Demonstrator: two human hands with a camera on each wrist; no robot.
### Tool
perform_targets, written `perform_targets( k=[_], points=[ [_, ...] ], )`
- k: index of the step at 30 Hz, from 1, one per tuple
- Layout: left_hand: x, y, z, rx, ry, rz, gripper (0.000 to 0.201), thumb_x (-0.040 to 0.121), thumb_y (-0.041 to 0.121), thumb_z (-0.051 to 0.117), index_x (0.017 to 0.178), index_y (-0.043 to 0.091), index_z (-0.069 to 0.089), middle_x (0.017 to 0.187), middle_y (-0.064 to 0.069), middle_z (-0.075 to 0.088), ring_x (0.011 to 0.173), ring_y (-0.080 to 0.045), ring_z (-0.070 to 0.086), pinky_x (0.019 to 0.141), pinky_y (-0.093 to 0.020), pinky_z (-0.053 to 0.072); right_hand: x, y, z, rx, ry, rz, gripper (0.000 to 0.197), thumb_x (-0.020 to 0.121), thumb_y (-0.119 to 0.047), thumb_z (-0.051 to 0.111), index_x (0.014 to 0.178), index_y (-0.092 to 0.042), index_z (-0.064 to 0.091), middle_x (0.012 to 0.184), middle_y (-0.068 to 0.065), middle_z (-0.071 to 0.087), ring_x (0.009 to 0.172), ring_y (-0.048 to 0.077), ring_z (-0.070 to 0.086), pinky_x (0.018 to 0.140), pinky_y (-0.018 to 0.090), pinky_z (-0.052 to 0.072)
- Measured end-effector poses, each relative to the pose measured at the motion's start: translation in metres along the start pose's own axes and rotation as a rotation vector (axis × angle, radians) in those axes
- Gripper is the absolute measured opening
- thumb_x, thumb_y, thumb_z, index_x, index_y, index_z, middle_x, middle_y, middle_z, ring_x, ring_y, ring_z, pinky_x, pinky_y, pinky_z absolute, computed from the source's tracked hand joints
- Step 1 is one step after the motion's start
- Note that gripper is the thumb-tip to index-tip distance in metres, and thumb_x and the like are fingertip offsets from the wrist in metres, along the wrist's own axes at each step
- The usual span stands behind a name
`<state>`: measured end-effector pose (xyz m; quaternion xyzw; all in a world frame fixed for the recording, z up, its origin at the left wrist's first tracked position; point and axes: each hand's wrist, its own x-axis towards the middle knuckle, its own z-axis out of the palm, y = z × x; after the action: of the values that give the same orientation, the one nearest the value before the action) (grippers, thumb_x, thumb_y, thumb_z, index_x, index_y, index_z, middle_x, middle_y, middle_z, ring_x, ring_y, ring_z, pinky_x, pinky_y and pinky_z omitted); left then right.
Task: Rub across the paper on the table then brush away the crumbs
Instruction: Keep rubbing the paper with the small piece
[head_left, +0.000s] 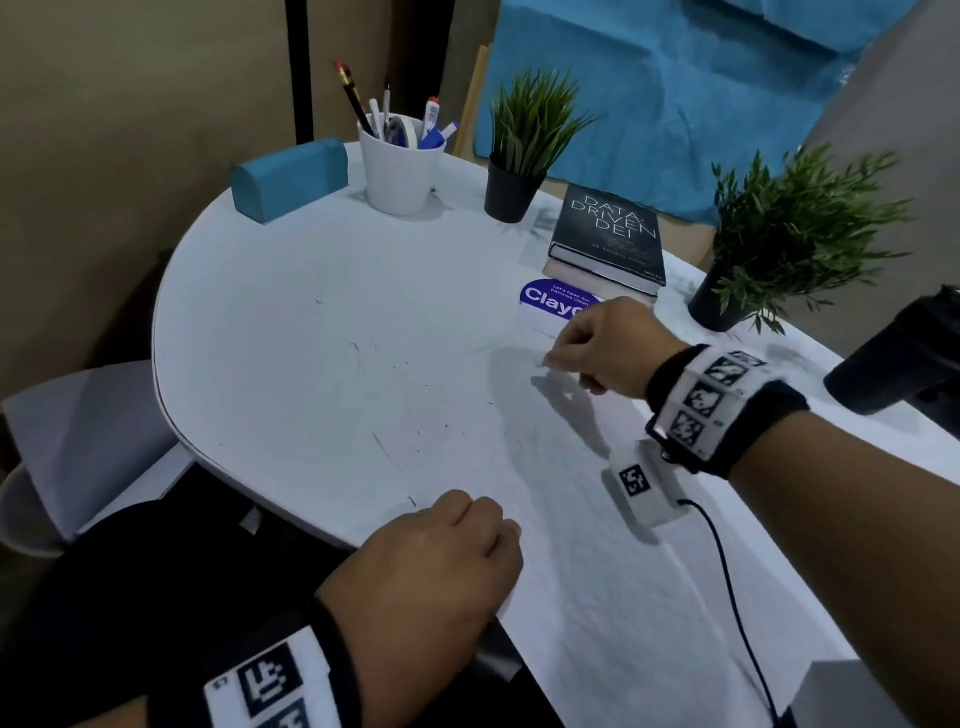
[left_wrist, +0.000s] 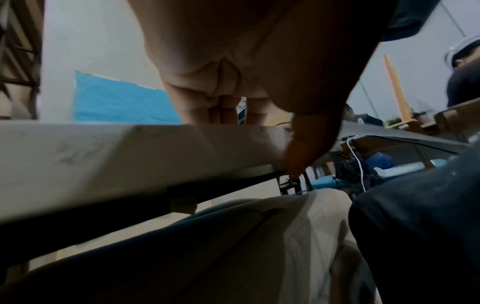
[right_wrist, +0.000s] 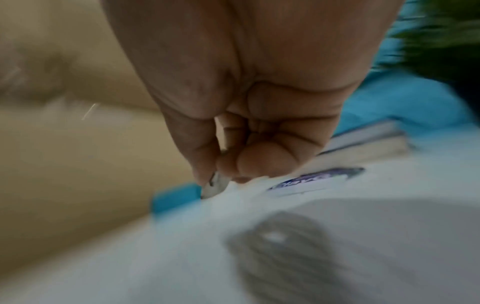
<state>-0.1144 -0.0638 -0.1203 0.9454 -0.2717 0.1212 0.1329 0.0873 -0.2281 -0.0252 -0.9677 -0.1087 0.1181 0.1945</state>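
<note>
A large white sheet of paper (head_left: 322, 291) covers the round table, with dark eraser crumbs (head_left: 415, 387) scattered across its middle. My right hand (head_left: 553, 358) hovers just above the paper's right part and pinches a small grey-white eraser (right_wrist: 214, 185) between thumb and fingertips (right_wrist: 205, 164). The right wrist view is blurred by motion. My left hand (head_left: 467, 519) rests on the paper at the table's near edge with its fingers (left_wrist: 226, 111) curled under. Its thumb hangs over the edge, and nothing shows inside this hand.
A purple-and-white card (head_left: 556, 304) lies just beyond my right hand, beside stacked books (head_left: 608, 236). Two potted plants (head_left: 519, 156) (head_left: 769, 244), a white cup of pens (head_left: 400, 166) and a blue box (head_left: 288, 179) line the far edge. A black cable (head_left: 727, 571) trails near right.
</note>
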Motion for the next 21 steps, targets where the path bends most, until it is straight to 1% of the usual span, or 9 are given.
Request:
perform_targets(
  k=[4, 6, 9, 11, 12, 15, 17, 19, 21],
  points=[
    [0.000, 0.000, -0.018, -0.108, -0.090, -0.074, 0.030, 0.067, 0.040, 0.052, 0.085, 0.022, 0.068, 0.082, 0.008, 0.058, 0.070, -0.014, 0.053, 0.049, -0.032, 0.049, -0.020, 0.015, -0.015, 0.966, -0.084, 0.204, 0.006, 0.085, -0.004, 0.066, 0.083, -0.001, 0.063, 0.072, 0.013, 0.064, 0.060, 0.018, 0.066, 0.055, 0.026, 0.057],
    [0.001, 0.000, -0.024, -0.102, -0.092, -0.064, 0.022, 0.072, 0.040, 0.051, 0.080, 0.024, 0.064, 0.080, 0.008, 0.056, 0.069, -0.014, 0.052, 0.049, -0.030, 0.047, -0.025, 0.019, -0.013, 1.183, -0.090, 0.269, 0.014, 0.087, 0.004, 0.056, 0.078, -0.006, 0.058, 0.071, 0.013, 0.066, 0.062, 0.018, 0.068, 0.054, 0.024, 0.058],
    [0.004, -0.004, -0.027, -0.071, -0.061, -0.051, 0.014, 0.077, 0.035, 0.048, 0.069, 0.026, 0.055, 0.073, 0.010, 0.051, 0.063, -0.012, 0.049, 0.047, -0.023, 0.031, -0.027, 0.022, -0.019, 1.384, -0.101, 0.351, 0.021, 0.088, 0.004, 0.043, 0.086, -0.010, 0.059, 0.071, 0.012, 0.061, 0.059, 0.017, 0.064, 0.054, 0.027, 0.058],
    [0.004, -0.007, -0.027, -0.054, -0.043, -0.058, 0.017, 0.081, 0.033, 0.045, 0.069, 0.026, 0.055, 0.073, 0.011, 0.051, 0.062, -0.010, 0.048, 0.047, -0.022, 0.030, -0.031, 0.022, -0.029, 1.412, -0.172, 0.388, 0.015, 0.081, -0.003, 0.048, 0.082, -0.010, 0.062, 0.072, 0.009, 0.056, 0.061, 0.017, 0.059, 0.055, 0.029, 0.058],
    [0.003, -0.008, -0.026, -0.055, -0.033, -0.062, 0.019, 0.082, 0.032, 0.043, 0.070, 0.026, 0.056, 0.074, 0.011, 0.051, 0.062, -0.010, 0.048, 0.046, -0.022, 0.034, -0.035, 0.019, -0.034, 1.399, -0.209, 0.405, 0.006, 0.076, -0.010, 0.056, 0.073, -0.010, 0.061, 0.071, 0.008, 0.053, 0.060, 0.016, 0.054, 0.053, 0.026, 0.057],
    [0.001, -0.014, -0.023, -0.088, -0.005, -0.076, 0.026, 0.085, 0.031, 0.041, 0.078, 0.025, 0.066, 0.077, 0.010, 0.055, 0.065, -0.010, 0.053, 0.046, -0.027, 0.045, -0.042, 0.022, -0.043, 1.085, -0.160, 0.422, 0.031, 0.067, -0.027, 0.073, 0.054, -0.015, 0.047, 0.062, 0.004, 0.043, 0.051, 0.014, 0.035, 0.041, 0.018, 0.040],
    [-0.002, -0.022, -0.022, -0.137, 0.007, -0.084, 0.029, 0.088, 0.031, 0.042, 0.086, 0.022, 0.070, 0.082, 0.008, 0.057, 0.068, -0.011, 0.057, 0.049, -0.030, 0.049, -0.045, 0.034, -0.045, 0.513, -0.073, 0.363, 0.038, 0.078, -0.032, 0.074, 0.059, -0.014, 0.046, 0.061, 0.003, 0.043, 0.048, 0.016, 0.035, 0.042, 0.021, 0.034],
    [-0.005, -0.031, -0.024, -0.181, 0.022, -0.103, 0.030, 0.091, 0.033, 0.042, 0.089, 0.020, 0.070, 0.085, 0.008, 0.057, 0.071, -0.012, 0.058, 0.051, -0.031, 0.051, -0.052, 0.050, -0.047, -0.070, -0.098, 0.341, 0.044, 0.085, -0.049, 0.068, 0.068, -0.010, 0.058, 0.067, 0.003, 0.050, 0.051, 0.018, 0.046, 0.042, 0.023, 0.040],
    [-0.007, -0.039, -0.027, -0.216, 0.047, -0.118, 0.031, 0.094, 0.034, 0.043, 0.092, 0.020, 0.070, 0.088, 0.008, 0.057, 0.072, -0.011, 0.059, 0.053, -0.031, 0.051, -0.063, 0.065, -0.045, -0.187, -0.288, 0.411, 0.061, 0.075, -0.068, 0.065, 0.072, -0.007, 0.066, 0.063, 0.003, 0.046, 0.048, 0.019, 0.041, 0.042, 0.022, 0.036]
  ],
)
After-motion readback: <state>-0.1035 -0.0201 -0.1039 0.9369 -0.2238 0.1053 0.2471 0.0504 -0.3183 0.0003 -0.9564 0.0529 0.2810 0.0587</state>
